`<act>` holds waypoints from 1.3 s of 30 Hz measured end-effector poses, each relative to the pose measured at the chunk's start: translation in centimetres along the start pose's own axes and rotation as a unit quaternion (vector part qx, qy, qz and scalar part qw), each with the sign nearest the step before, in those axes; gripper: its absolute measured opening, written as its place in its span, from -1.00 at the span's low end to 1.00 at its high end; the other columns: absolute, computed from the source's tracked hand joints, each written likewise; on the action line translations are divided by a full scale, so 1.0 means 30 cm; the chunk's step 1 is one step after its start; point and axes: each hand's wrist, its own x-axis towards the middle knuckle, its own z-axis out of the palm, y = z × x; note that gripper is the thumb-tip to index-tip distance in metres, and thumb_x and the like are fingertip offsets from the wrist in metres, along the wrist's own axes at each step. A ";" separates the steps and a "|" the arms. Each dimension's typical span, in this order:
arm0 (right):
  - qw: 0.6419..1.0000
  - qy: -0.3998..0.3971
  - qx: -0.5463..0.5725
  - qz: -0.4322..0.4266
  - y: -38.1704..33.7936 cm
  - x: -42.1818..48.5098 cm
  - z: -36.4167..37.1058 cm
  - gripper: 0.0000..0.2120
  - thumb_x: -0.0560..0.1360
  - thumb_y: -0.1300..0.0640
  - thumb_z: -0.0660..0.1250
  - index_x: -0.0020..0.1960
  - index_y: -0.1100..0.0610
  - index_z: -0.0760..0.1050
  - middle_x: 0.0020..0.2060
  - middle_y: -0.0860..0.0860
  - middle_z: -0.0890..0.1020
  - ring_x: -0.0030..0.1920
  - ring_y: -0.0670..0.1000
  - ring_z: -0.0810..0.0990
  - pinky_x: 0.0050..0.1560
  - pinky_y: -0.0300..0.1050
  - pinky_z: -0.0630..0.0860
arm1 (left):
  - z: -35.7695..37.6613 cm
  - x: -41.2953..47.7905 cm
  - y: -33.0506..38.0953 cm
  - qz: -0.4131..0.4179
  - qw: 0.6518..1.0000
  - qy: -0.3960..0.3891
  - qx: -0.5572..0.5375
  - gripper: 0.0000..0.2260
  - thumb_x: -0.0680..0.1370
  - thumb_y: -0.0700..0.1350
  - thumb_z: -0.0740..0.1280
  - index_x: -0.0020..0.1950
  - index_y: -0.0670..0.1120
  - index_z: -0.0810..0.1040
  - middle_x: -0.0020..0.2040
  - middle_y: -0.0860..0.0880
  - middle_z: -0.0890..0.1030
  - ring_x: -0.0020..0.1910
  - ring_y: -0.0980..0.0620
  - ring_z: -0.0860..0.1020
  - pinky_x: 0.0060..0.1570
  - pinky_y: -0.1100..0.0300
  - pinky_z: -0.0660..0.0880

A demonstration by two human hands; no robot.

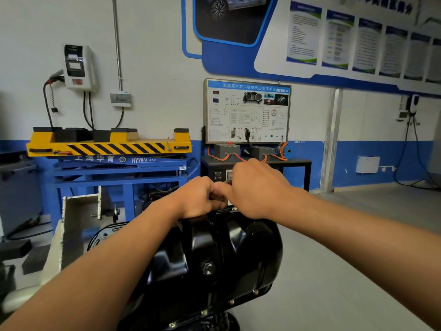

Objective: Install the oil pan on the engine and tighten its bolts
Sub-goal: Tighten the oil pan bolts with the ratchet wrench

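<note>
A glossy black oil pan (214, 256) sits on the engine in the lower middle of the head view, its drain plug (208, 267) facing me. Several brass-coloured bolts (231, 301) line its near right flange. Both my hands meet at the pan's far edge. My left hand (199, 197) has its fingers curled over the far rim. My right hand (256, 187) is curled beside it, fingertips touching the left hand; what it pinches is hidden. One bolt head (235, 208) shows just under my right hand.
A white engine-stand bracket (78, 225) rises to the left of the pan. Behind it stands a blue and yellow lift table (112, 149). A training panel on a black bench (248, 111) is straight ahead. Grey floor (358, 235) spreads to the right.
</note>
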 end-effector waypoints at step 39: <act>0.976 -0.099 -0.019 -0.192 0.008 -0.005 -0.044 -0.80 0.46 0.21 0.26 0.06 0.00 0.42 -0.06 -0.01 0.50 -0.04 0.10 0.50 -0.16 0.04 0.46 | 0.000 -0.005 0.002 -0.021 0.999 0.003 -0.025 -0.90 0.51 -0.18 0.45 -0.05 -0.20 0.63 -0.09 -0.16 0.68 -0.04 -0.14 0.63 0.06 -0.04 0.54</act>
